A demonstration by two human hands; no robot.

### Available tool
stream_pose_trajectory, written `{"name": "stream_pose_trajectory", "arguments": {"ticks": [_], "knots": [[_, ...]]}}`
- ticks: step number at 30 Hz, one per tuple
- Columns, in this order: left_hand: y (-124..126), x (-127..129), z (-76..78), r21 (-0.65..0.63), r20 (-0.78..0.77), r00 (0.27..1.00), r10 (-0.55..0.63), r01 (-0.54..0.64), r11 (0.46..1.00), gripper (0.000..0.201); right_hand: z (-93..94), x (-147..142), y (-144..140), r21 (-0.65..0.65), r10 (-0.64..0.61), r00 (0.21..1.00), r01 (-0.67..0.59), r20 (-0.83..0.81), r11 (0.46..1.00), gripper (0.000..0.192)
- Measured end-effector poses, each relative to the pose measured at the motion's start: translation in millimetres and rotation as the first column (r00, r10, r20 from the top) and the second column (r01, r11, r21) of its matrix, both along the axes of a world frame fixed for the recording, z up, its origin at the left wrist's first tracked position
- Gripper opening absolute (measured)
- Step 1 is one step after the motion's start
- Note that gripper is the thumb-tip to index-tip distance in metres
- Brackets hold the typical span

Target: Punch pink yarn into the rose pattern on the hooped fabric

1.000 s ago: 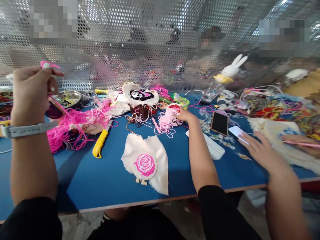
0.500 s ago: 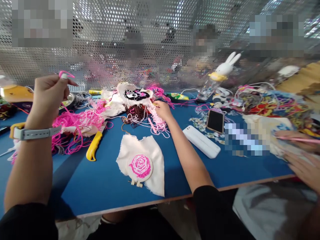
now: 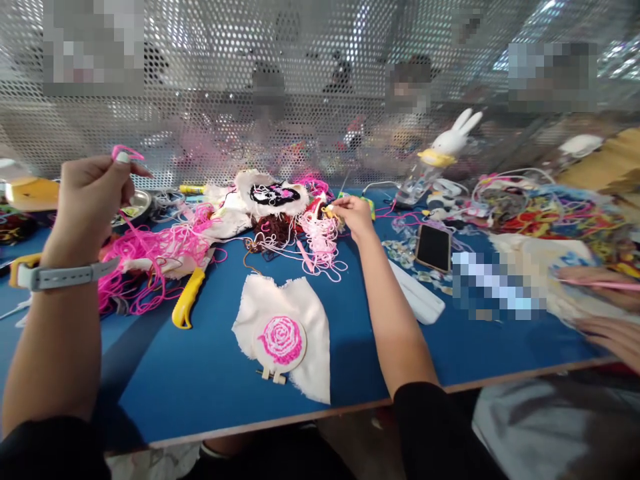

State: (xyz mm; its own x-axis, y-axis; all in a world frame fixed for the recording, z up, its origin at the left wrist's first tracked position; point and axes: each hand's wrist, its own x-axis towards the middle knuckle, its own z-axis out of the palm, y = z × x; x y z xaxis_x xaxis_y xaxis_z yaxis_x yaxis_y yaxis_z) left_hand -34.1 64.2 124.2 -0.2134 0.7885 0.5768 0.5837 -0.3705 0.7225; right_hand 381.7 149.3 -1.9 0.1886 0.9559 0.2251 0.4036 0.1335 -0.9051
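My left hand [image 3: 95, 200] is raised at the left, thumb and finger pinching a strand of pink yarn [image 3: 131, 227] that runs down to the bright pink tangle [image 3: 165, 250]. At the back middle, my right hand [image 3: 356, 215] has its fingertips closed on a small yellow thing [image 3: 329, 211], too small to make out fully. Under it lies pale pink and white yarn [image 3: 320, 240]. Between my forearms, a white cloth [image 3: 310, 320] in a round embroidery hoop [image 3: 305, 347] lies flat, bearing a pink and white spiral.
A yellow-handled cutter [image 3: 187, 300] lies left of the cloth. Beside my right forearm are a white case-like object [image 3: 425, 303] and a phone [image 3: 433, 248]. A rabbit-topped bottle [image 3: 417, 177] stands behind. At right, another person's hands [image 3: 600, 287] hold a pink stick over cloth.
My right hand has moved right and lifted slightly out of the yarn pile, the yellow thing at its fingertips. My left hand still pinches the pink yarn, with little shift.
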Motion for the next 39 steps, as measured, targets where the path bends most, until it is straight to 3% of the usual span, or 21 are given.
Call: {"name": "stream_pose_trajectory", "arguments": {"ticks": [5,9,12,15,18,20,21,24,28,33,39], "knots": [[0.1,-0.9,0.0,0.003,-0.047,0.999,0.008,-0.008,1.000,0.036,4.2,3.7,-3.2,0.014,0.102,0.995,-0.102,0.006,0.995,0.058],[-5.4,3.8,1.8,-0.005,-0.034,0.999,-0.017,0.017,1.000,0.033,10.8,1.7,-9.0,-0.013,0.188,0.982,-0.187,0.031,0.982,0.041],[-11.0,9.6,4.5,-0.015,-0.031,0.998,-0.056,0.055,0.998,0.028,19.1,2.1,-13.0,-0.064,0.191,0.976,-0.186,0.102,0.981,0.030],[-14.2,12.5,6.7,-0.023,-0.068,0.996,-0.052,0.050,0.998,0.027,35.2,4.9,-17.3,-0.041,0.118,0.975,-0.113,0.187,0.993,0.021],[-16.8,13.0,8.2,-0.008,-0.089,0.995,-0.044,0.044,0.999,0.033,58.3,3.9,-27.0,0.177,-0.115,0.945,0.063,0.307,0.982,0.014],[-19.8,14.4,9.0,-0.009,-0.097,0.994,-0.049,0.048,0.999,0.032,73.9,-1.7,-38.5,0.291,-0.163,0.933,0.067,0.321,0.954,0.013],[-21.7,16.1,9.2,-0.021,-0.102,0.993,-0.063,0.062,0.998,0.030,81.0,-6.2,-45.5,0.296,-0.108,0.947,0.014,0.304,0.955,0.015],[-28.7,26.5,8.1,-0.102,-0.134,0.977,-0.168,0.155,0.983,0.027,97.6,-24.5,-68.4,0.203,0.215,0.963,-0.246,0.165,0.948,0.020],[-39.2,53.3,2.7,-0.168,-0.153,0.889,-0.431,0.407,0.898,0.041,109.1,-52.1,-92.8,0.128,0.516,0.857,-0.512,0.008,0.849,0.033],[-50.3,84.5,-4.4,-0.119,-0.052,0.816,-0.576,0.567,0.815,0.045,111.8,-77.5,-105.9,0.009,0.677,0.735,-0.677,-0.037,0.736,0.034],[-52.0,80.1,-2.0,-0.056,-0.232,0.819,-0.524,0.527,0.848,0.042,108.5,-90.9,-110.4,-0.056,0.756,0.655,-0.756,-0.023,0.653,0.032]]}}
